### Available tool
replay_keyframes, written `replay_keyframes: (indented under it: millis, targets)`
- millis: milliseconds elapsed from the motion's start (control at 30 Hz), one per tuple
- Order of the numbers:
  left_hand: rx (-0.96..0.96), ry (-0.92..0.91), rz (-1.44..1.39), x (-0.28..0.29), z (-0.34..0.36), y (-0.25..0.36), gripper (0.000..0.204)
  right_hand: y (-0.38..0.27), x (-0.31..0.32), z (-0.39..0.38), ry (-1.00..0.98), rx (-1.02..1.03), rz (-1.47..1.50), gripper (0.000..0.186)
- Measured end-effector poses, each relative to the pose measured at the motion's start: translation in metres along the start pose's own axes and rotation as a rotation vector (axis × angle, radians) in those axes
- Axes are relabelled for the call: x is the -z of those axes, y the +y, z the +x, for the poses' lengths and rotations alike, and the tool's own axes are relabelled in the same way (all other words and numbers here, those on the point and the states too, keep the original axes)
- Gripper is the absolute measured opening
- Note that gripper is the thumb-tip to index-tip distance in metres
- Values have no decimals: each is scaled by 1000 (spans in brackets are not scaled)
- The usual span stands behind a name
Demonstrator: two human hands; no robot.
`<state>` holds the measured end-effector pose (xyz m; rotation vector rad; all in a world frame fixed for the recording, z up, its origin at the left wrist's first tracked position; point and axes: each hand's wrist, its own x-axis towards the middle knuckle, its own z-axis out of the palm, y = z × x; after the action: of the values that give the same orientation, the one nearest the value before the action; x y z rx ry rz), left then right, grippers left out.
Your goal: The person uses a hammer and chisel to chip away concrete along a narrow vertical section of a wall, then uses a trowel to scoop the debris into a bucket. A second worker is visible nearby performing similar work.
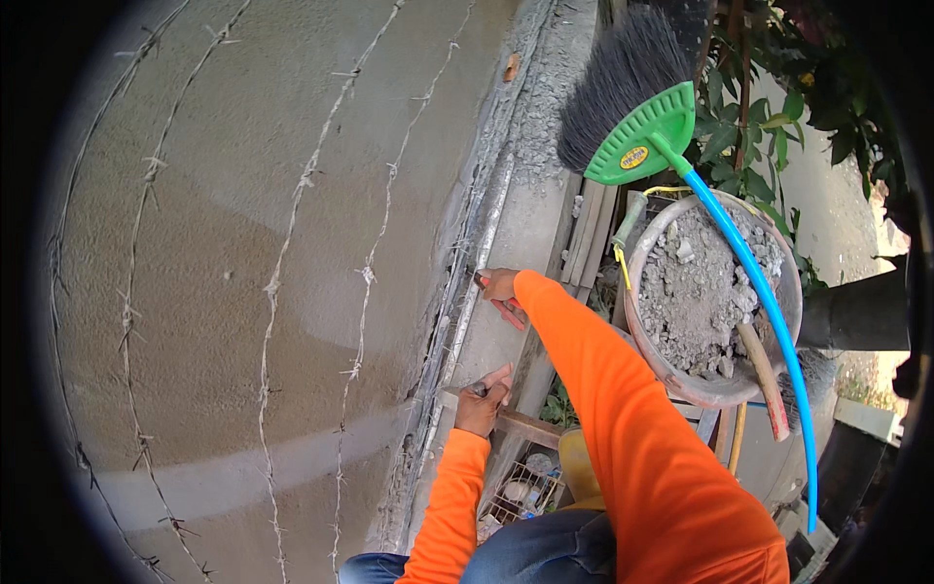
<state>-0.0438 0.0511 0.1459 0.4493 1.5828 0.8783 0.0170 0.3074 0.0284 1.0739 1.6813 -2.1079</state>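
My right hand (pixel 499 284) is closed round red-handled pliers (pixel 509 313). Their dark jaws lie at a pale, narrow metal strip (pixel 461 326) that runs along the foot of the wall. Nearer to me, my left hand (pixel 479 411) rests on the concrete ledge (pixel 491 341) beside the same strip. Its fingers are curled together, and a small dark thing shows at them, too small to name. Both forearms wear orange sleeves.
Several barbed wire strands (pixel 292 214) stretch before the rough wall (pixel 204 273) on the left. At right stands a bucket of rubble (pixel 700 282), crossed by a green broom (pixel 637 136) with a blue handle. A wooden tool handle (pixel 762 375) leans in the bucket. A wire basket (pixel 525 487) sits below.
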Motion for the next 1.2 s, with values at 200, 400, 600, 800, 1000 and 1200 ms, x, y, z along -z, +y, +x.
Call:
replay_keyframes:
  millis: [200, 400, 600, 800, 1000, 1200]
  targets:
    - [-101, -13, 61, -5, 8, -15, 32, 4, -11, 12, 120, 31, 44, 21]
    - [-130, 5, -49, 5, 2, -26, 31, 8, -13, 13, 70, 56, 41, 17]
    - [-206, -24, 10, 1, 1, -10, 31, 3, 0, 10, 27, 101, -44, 18]
    - [-189, 16, 27, -8, -6, 0, 34, 21, 5, 51, 257, 11, -459, 41]
    - [-132, -11, -59, -9, -1, -8, 36, 26, -2, 63, 383, 41, -579, 49]
    - [-158, -10, 6, -10, 1, -10, 35, -3, -6, 16, 175, -70, -133, 46]
